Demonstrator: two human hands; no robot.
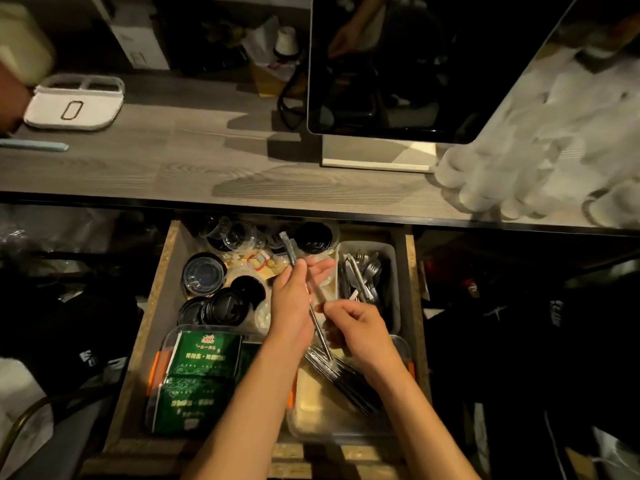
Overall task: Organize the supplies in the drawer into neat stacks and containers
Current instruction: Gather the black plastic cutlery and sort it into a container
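The open wooden drawer point(159, 299) sits below the counter. Over its middle, my left hand point(294, 299) holds a long wrapped utensil point(290, 247) that sticks out past my fingers toward the back. My right hand point(360, 327) pinches another slim wrapped stick point(320, 329) beside it. A grey bin point(394, 271) at the right holds forks and knives. Green packets point(204, 355) lie in a clear container point(162, 382) at the front left. Wrapped dark sticks point(346, 379) lie in a clear tray point(311, 424) at the front right. Black lids point(225, 306) and clear cups point(204, 271) fill the back left.
Above the drawer runs a wooden counter point(173, 161) with a dark screen point(398, 64) on a stand, a white scale point(74, 102) at left and bagged white cups point(540, 150) at right. Dark bags flank the drawer.
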